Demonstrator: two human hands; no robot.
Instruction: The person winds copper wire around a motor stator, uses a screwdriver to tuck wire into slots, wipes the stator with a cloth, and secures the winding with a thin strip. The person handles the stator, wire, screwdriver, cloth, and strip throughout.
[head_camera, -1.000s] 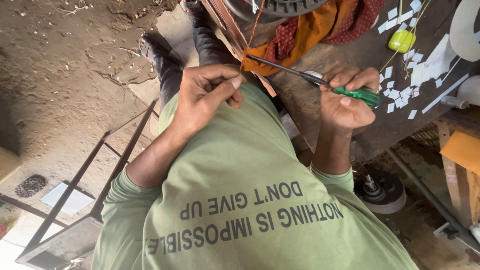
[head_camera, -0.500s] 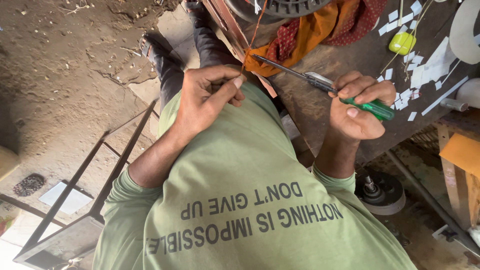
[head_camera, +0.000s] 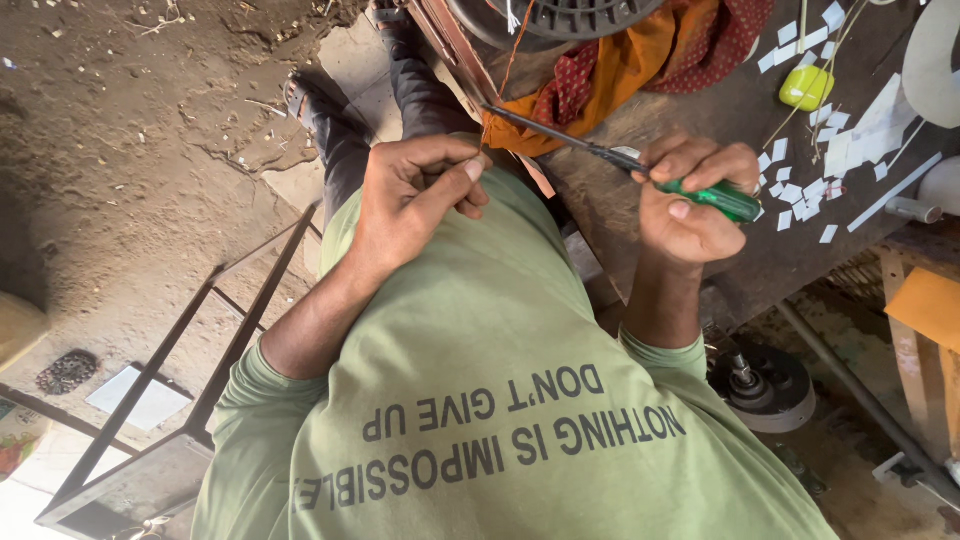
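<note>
Right hand (head_camera: 690, 205) right of centre gripping green-handled screwdriver (head_camera: 640, 165), shaft slanting up-left toward orange cloth (head_camera: 620, 70) on dark desk (head_camera: 770, 260), left hand (head_camera: 415, 190) at centre, fingers pinched together, white paper scraps (head_camera: 800, 190) nearby.

A bare dirt floor (head_camera: 150, 130), cracked and strewn with small twigs, fills the left side under flat daylight. A dark metal frame (head_camera: 190, 400) of thin bars stands on it at lower left, near a pale tile (head_camera: 140, 398). On the right runs a dark wooden workbench (head_camera: 720, 260) scattered with white paper scraps (head_camera: 800, 190), an orange cloth (head_camera: 620, 70) bunched at its far edge.
</note>
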